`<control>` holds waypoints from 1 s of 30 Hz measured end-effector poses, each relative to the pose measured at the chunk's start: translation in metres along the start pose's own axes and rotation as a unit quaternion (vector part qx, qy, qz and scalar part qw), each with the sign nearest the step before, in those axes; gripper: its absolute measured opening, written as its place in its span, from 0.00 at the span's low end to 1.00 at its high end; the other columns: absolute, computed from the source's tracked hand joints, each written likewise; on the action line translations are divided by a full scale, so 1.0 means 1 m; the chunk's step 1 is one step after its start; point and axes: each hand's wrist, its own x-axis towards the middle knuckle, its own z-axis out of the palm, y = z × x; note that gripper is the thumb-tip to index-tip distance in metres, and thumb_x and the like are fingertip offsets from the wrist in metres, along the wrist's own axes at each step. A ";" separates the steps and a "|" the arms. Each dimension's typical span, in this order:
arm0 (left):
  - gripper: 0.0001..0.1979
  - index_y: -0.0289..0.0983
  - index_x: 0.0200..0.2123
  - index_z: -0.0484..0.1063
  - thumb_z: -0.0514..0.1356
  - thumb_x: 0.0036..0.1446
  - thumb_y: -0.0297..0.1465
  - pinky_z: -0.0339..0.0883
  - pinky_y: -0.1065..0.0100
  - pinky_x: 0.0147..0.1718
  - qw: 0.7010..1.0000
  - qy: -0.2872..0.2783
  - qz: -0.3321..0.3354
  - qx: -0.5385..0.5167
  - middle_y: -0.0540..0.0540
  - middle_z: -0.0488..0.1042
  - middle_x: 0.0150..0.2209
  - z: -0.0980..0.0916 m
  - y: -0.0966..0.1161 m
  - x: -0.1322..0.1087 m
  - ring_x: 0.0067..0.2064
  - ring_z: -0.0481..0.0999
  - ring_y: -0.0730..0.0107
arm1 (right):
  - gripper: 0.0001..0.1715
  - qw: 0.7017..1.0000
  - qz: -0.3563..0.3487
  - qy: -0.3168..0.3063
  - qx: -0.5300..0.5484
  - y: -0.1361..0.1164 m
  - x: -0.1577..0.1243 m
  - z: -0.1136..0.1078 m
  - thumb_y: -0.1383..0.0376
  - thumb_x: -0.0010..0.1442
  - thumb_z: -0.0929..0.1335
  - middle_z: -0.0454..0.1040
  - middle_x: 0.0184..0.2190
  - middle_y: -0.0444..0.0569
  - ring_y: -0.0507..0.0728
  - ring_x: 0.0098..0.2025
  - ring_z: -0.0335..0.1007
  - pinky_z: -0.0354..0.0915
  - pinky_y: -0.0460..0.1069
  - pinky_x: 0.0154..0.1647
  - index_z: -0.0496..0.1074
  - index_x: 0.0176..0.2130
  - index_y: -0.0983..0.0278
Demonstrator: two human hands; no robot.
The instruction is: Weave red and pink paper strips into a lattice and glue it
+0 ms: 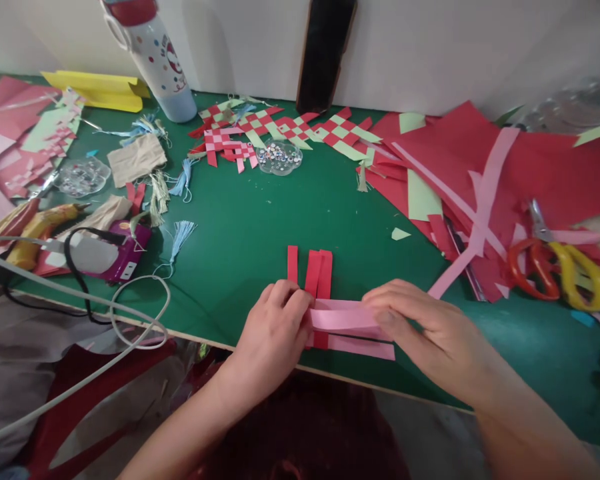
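Observation:
Near the table's front edge lie red paper strips [311, 272] running away from me, crossed by pink paper strips [365, 346] that point right. My left hand [279, 327] is closed over the left part of this woven piece, its curled fingers hiding where the strips cross. Between the thumb and fingers of my right hand [414, 319] is the right end of a pink paper strip [341, 318], slightly raised and bowed above the others. Its left end goes under or beside my left fingers; the exact join is hidden.
Finished red-green woven fish [341, 135], a dish of googly eyes [279, 157], a bottle [159, 63] and a phone [325, 57] stand along the back. Scissors [555, 263] and red paper [545, 173] lie right. Left are tassels [182, 239], a glue gun [45, 230] and a cable [145, 320].

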 end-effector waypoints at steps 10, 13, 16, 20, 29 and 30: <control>0.09 0.36 0.32 0.67 0.53 0.58 0.17 0.69 0.59 0.44 1.000 0.002 0.004 -0.010 0.43 0.67 0.41 0.001 -0.001 0.000 0.43 0.68 0.63 | 0.14 0.971 -0.018 0.033 -0.237 0.021 -0.008 0.013 0.58 0.67 0.62 0.74 0.42 0.53 0.62 0.43 0.68 0.66 0.57 0.44 0.71 0.46 0.63; 0.09 0.36 0.32 0.67 0.54 0.58 0.18 0.69 0.60 0.42 1.000 0.008 0.011 -0.019 0.44 0.67 0.40 0.001 -0.001 -0.001 0.41 0.68 0.64 | 0.12 0.974 -0.011 0.016 -0.225 0.019 -0.006 0.011 0.58 0.67 0.63 0.73 0.39 0.52 0.61 0.41 0.67 0.66 0.56 0.41 0.71 0.39 0.62; 0.07 0.36 0.36 0.68 0.54 0.60 0.20 0.69 0.59 0.43 1.000 -0.002 0.020 -0.016 0.43 0.66 0.41 0.000 -0.002 -0.001 0.41 0.67 0.64 | 0.13 0.977 -0.008 0.005 -0.211 0.016 -0.003 0.012 0.58 0.67 0.63 0.73 0.37 0.50 0.60 0.39 0.67 0.66 0.56 0.40 0.71 0.35 0.61; 0.07 0.36 0.39 0.69 0.53 0.62 0.21 0.69 0.58 0.44 1.000 -0.005 0.025 -0.013 0.43 0.66 0.42 -0.001 -0.001 -0.001 0.43 0.68 0.63 | 0.13 0.981 -0.003 0.004 -0.192 0.009 0.000 0.011 0.60 0.66 0.62 0.74 0.34 0.49 0.59 0.37 0.69 0.65 0.55 0.39 0.69 0.31 0.61; 0.20 0.38 0.55 0.64 0.56 0.60 0.21 0.70 0.55 0.44 1.000 -0.006 -0.005 0.026 0.42 0.68 0.44 -0.001 0.004 0.001 0.44 0.69 0.59 | 0.14 0.991 0.105 -0.055 0.061 -0.027 0.018 0.002 0.62 0.59 0.68 0.80 0.38 0.42 0.53 0.36 0.77 0.69 0.45 0.33 0.69 0.46 0.55; 0.20 0.39 0.55 0.64 0.56 0.60 0.22 0.70 0.55 0.44 1.000 -0.007 -0.004 0.025 0.43 0.69 0.44 -0.001 0.004 0.001 0.44 0.69 0.60 | 0.13 0.989 0.107 -0.063 0.085 -0.031 0.021 0.003 0.62 0.59 0.68 0.80 0.37 0.41 0.53 0.36 0.77 0.69 0.45 0.33 0.69 0.46 0.55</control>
